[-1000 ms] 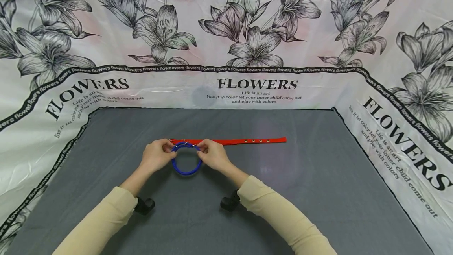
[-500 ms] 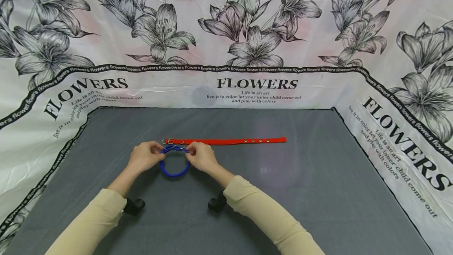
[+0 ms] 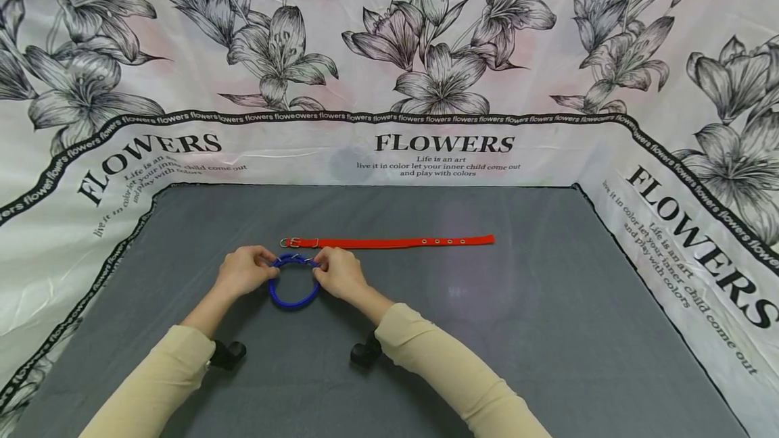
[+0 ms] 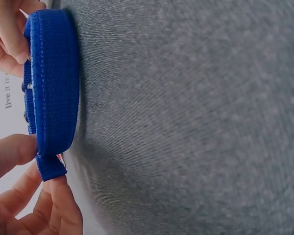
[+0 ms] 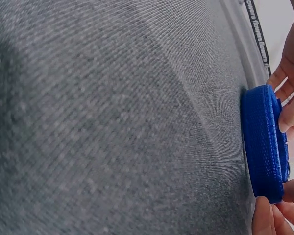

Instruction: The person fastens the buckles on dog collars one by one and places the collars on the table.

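Observation:
A blue collar [image 3: 294,305], fastened into a round loop with metal fittings along its far side, stands on edge on the grey cloth. My left hand [image 3: 245,270] pinches its left side. In the left wrist view, a short strap end [image 4: 52,169] pokes out between thumb and fingers. On the opposite side, my right hand [image 3: 341,273] pinches the loop between thumb and fingertips; the right wrist view also shows the collar's woven band [image 5: 260,144]. Just behind the hands, a red collar [image 3: 377,244] lies stretched out flat, buckle at left and eyelets toward its right end.
The grey cloth [image 3: 517,330] covers the table. White fabric with flower prints and lettering [image 3: 444,144] rises behind and at both sides. A black wrist device [image 3: 228,355] shows at the left cuff, another [image 3: 365,354] at the right.
Both hands have carried the blue collar left and slightly toward me, uncovering the red collar's buckle end. In the last half second the movement is small. The red collar stays put.

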`<state>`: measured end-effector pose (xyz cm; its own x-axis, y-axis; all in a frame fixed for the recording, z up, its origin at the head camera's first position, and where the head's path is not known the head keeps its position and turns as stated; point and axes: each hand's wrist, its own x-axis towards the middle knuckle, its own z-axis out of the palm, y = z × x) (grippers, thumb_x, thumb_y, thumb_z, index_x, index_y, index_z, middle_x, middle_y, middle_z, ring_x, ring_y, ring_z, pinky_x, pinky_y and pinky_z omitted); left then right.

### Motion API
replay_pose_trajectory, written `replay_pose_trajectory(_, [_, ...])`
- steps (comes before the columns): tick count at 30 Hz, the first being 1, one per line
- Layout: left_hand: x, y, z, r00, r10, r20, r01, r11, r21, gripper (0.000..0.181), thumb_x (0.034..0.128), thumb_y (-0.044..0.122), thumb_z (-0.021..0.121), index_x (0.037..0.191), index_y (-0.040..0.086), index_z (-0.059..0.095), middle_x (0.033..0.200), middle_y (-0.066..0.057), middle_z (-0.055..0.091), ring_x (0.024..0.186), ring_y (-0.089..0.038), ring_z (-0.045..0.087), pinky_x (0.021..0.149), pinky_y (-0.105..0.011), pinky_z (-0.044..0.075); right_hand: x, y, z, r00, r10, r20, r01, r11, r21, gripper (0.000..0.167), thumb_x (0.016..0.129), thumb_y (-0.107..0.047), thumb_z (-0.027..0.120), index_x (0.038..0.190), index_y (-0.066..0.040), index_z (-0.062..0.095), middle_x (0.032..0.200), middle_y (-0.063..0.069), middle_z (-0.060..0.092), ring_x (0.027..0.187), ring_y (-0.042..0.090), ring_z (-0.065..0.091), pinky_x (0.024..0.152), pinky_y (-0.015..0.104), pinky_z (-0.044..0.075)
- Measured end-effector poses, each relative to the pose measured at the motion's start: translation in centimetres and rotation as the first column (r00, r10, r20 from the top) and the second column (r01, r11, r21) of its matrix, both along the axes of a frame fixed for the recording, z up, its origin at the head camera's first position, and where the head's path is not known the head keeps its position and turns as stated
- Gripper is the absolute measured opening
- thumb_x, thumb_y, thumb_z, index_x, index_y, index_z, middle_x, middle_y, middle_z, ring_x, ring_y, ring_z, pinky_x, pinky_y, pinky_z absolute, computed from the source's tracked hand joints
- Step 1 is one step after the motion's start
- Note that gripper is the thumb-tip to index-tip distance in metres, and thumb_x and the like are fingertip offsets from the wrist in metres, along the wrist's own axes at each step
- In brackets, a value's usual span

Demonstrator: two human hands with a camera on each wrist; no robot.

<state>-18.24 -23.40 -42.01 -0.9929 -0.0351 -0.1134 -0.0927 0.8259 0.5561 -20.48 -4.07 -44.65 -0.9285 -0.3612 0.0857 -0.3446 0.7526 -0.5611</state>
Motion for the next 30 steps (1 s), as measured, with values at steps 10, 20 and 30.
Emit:
replay_pose_trajectory(10, [-0.1,-0.2,-0.3,0.999,-0.010,0.045,0.010,1.000,0.008,0.028,0.0808,0.025,0.068,0.101,0.005,0.066,0.082,-0.004,0.066,0.070,-0.019,0.057,0.058,-0.030,0.039,-0.1,0.5,-0.1,0.999,0.029,-0.021,-0.029,0.999,-0.022,0.011,0.085,-0.018,0.065,0.095,-0.014,0.068,0.079,-0.003,0.063,0.065,0.008,0.054,0.058,0.019,0.043])
replay_pose_trajectory(20, [-0.7,-0.3,1.1,1.000,-0.020,-0.011,0.020,1.000,-0.001,0.029,0.0815,0.024,0.066,0.101,0.003,0.065,0.090,-0.011,0.067,0.080,-0.026,0.059,0.066,-0.038,0.042,-1.6,3.1,0.9,0.992,0.099,-0.079,-0.105,0.992,-0.072,0.009,0.089,-0.017,0.061,0.094,-0.013,0.067,0.085,0.000,0.064,0.073,0.010,0.057,0.063,0.020,0.046])
replay_pose_trajectory(30, [-2.2,0.7,2.7,0.992,-0.075,-0.101,0.077,0.997,0.015,0.027,0.0832,0.022,0.065,0.101,0.002,0.064,0.094,-0.014,0.067,0.087,-0.030,0.060,0.073,-0.041,0.043,-3.7,7.3,1.8,0.983,0.139,-0.124,-0.150,0.985,-0.086,0.014,0.090,-0.017,0.059,0.099,-0.011,0.066,0.092,0.001,0.065,0.078,0.013,0.059,0.068,0.025,0.048])
